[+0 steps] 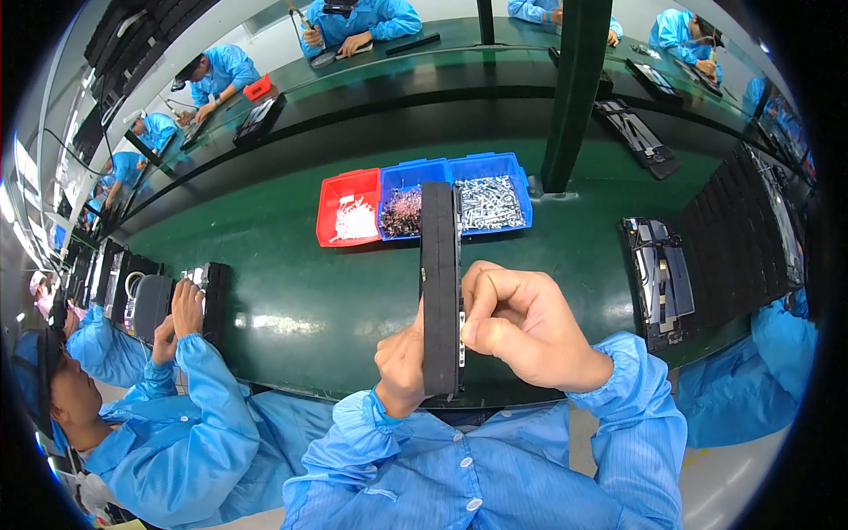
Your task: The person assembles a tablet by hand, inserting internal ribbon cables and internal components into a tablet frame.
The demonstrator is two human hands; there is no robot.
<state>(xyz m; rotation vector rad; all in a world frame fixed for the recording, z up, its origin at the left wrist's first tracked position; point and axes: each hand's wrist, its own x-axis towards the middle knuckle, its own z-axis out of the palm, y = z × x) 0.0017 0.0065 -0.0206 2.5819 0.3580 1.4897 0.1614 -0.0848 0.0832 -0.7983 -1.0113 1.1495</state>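
Observation:
A thick black foam tray [439, 291] stands on edge above the table, seen narrow side on. My left hand [402, 362] is closed round its lower left side, with some fingers hidden behind it. On the other side, my right hand [534, 327] has thumb and forefinger pinched together against the tray's right face. A small silver-white strip [462, 340] shows by those fingertips; whether I grip it or only touch it is unclear. Beyond the tray are a red bin [327, 208] of white pieces, and two blue bins [526, 190] of small dark-pinkish and silvery parts.
At right, a device tray [658, 278] lies beside a tall stack of black trays [738, 238]. A green post [574, 97] rises behind the bins. To the left, a co-worker's hands [181, 309] touch another tray [212, 296]. More people in blue work across the bench.

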